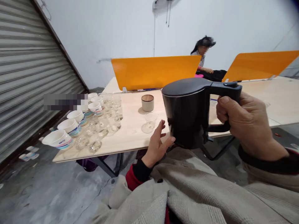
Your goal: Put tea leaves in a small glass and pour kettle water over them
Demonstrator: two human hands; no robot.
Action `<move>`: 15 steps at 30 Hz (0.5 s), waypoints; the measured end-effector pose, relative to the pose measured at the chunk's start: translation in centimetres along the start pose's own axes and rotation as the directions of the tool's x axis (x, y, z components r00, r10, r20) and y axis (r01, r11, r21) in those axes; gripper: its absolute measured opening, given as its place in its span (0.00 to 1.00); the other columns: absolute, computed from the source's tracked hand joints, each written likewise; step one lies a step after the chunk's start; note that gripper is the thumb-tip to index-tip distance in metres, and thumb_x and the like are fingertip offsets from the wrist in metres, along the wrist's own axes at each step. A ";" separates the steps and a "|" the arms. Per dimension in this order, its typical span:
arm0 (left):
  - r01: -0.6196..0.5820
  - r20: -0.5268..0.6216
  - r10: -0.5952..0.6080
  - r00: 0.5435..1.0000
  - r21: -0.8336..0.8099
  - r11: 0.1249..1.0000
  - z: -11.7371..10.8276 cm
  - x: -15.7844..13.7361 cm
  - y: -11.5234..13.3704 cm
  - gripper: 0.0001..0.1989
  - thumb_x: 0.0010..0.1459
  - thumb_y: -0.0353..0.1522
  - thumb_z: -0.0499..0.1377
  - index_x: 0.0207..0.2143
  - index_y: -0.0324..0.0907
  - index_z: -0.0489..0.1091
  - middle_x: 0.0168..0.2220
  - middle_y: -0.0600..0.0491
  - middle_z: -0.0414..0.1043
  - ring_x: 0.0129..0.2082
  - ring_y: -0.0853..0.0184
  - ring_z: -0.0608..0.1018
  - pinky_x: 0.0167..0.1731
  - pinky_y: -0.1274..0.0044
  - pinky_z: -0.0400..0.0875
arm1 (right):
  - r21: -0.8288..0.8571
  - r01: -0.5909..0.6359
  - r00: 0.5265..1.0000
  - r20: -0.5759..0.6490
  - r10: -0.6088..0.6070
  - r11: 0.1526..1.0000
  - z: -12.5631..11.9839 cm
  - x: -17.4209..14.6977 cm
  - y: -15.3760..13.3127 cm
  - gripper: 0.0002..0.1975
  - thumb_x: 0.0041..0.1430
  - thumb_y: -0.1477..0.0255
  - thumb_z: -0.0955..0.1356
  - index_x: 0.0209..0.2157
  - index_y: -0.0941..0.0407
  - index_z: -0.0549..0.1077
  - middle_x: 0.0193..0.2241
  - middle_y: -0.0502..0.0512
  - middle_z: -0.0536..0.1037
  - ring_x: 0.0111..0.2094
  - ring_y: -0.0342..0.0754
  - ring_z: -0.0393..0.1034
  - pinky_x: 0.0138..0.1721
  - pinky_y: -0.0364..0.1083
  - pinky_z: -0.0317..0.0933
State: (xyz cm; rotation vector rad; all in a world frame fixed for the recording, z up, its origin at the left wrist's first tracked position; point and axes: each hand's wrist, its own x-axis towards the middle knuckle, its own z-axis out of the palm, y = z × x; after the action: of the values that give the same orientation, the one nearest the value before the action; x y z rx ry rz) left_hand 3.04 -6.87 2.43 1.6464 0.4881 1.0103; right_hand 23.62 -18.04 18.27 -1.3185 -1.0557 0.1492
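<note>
The black kettle [187,112] was smooth matte plastic, a squat cylinder with a flat lid and a looped handle on its right side. It hung upright above the near edge of the pale wooden table [130,130], just in front of the person's chest. The right hand [245,121] was wrapped tight round the handle, fingers curled through the loop and thumb laid along the top. The left hand [157,144] was spread flat, fingers loosely apart, thumb touching or nearly touching the kettle's lower left side; it held nothing.

Just beyond the left fingertips stood one small clear glass cup [150,120], and past that one round beige canister [147,103] with a brown wooden lid. Farther left of the left hand ran a row of about six white ceramic cups [70,126] with blue and red bands, and beside them a cluster of clear glasses [109,116], too overlapped to count. Two glossy orange dividers [154,71] stood upright beyond the kettle. Behind them sat another person [203,57]. A ribbed grey metal shutter [30,71] filled the far left.
</note>
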 end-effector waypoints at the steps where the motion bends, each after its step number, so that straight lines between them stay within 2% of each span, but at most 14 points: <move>1: 0.024 0.031 -0.022 0.999 -0.064 0.998 0.5 0.3 0.3 0.42 0.63 0.47 0.67 0.74 0.45 0.56 0.74 0.38 0.60 0.70 0.49 0.69 0.60 0.60 0.76 | -0.034 0.015 1.000 0.028 -0.014 0.999 -0.1 0.1 -0.4 0.13 0.62 0.65 0.74 0.28 0.53 0.70 0.18 0.45 0.65 0.18 0.40 0.56 0.18 0.43 0.49; 3: 0.052 0.125 -0.030 0.992 -0.181 0.982 1.4 0.8 0.8 0.38 0.63 0.47 0.67 0.70 0.44 0.61 0.69 0.39 0.67 0.67 0.50 0.73 0.58 0.62 0.78 | -0.108 0.058 0.994 0.101 -0.047 0.992 0.0 0.5 -1.1 0.13 0.63 0.66 0.73 0.27 0.53 0.70 0.18 0.45 0.65 0.18 0.40 0.56 0.17 0.43 0.49; 5: 0.081 0.147 -0.044 0.988 -0.259 0.963 2.0 1.2 1.1 0.34 0.62 0.46 0.68 0.65 0.42 0.65 0.64 0.40 0.73 0.63 0.52 0.76 0.55 0.64 0.79 | -0.164 0.105 0.983 0.165 -0.078 0.981 0.2 0.9 -1.6 0.13 0.64 0.67 0.72 0.26 0.53 0.69 0.18 0.46 0.66 0.18 0.40 0.57 0.17 0.43 0.49; 7: 0.112 0.131 -0.074 0.989 -0.312 0.943 2.4 1.3 1.1 0.33 0.61 0.46 0.69 0.63 0.42 0.67 0.61 0.41 0.74 0.60 0.52 0.78 0.53 0.64 0.80 | -0.218 0.103 0.979 0.193 -0.060 0.971 0.8 1.4 -2.3 0.14 0.66 0.69 0.71 0.26 0.54 0.68 0.17 0.46 0.65 0.18 0.39 0.56 0.17 0.42 0.48; 12: 0.164 0.064 -0.151 0.987 -0.349 0.923 3.1 1.0 1.1 0.35 0.56 0.48 0.72 0.59 0.40 0.68 0.60 0.39 0.74 0.57 0.52 0.78 0.48 0.65 0.81 | -0.315 -0.033 0.970 0.220 0.107 0.948 3.0 2.9 -4.7 0.20 0.69 0.77 0.70 0.23 0.54 0.66 0.15 0.44 0.62 0.16 0.37 0.52 0.15 0.42 0.43; 15: 0.188 0.049 -0.182 0.982 -0.354 0.916 3.5 0.8 1.1 0.37 0.56 0.51 0.71 0.59 0.39 0.67 0.57 0.39 0.75 0.53 0.54 0.79 0.46 0.65 0.80 | -0.376 -0.023 0.957 0.261 0.129 0.926 4.2 4.5 -4.5 0.23 0.69 0.80 0.70 0.19 0.55 0.65 0.14 0.44 0.63 0.15 0.36 0.53 0.15 0.42 0.44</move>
State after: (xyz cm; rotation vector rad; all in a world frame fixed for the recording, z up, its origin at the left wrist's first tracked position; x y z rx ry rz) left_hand 6.15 -8.61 3.57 1.2566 0.4132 0.8850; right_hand 21.12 -13.65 24.00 -1.7183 -1.3193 0.2091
